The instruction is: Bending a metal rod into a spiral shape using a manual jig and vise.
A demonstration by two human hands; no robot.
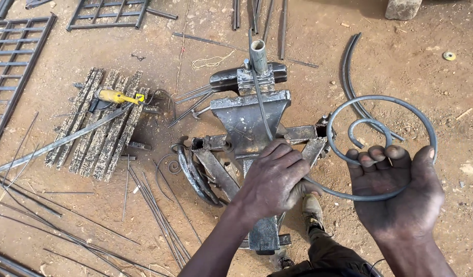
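Note:
A grey steel bar bent into a spiral scroll [395, 102] hangs above the dirt at the right. My right hand [400, 190] holds it from below, fingers curled over the lower curve. My left hand [275, 177] is closed around the scroll's straight tail where it meets a steel bending jig [249, 115] standing on the ground. The jig has a flat grey block, a cross-shaped base and an upright pipe [258, 54] at its far end. A thin rod runs from the pipe down to my left hand.
A yellow-handled tool [116, 96] lies on rough ribbed bars [95, 125] at the left. Curved bars [349, 77], thin rods [154, 210], finished scrolls [188, 166] and metal grilles [16, 61] lie on the dirt. My shoe [312, 208] stands by the jig.

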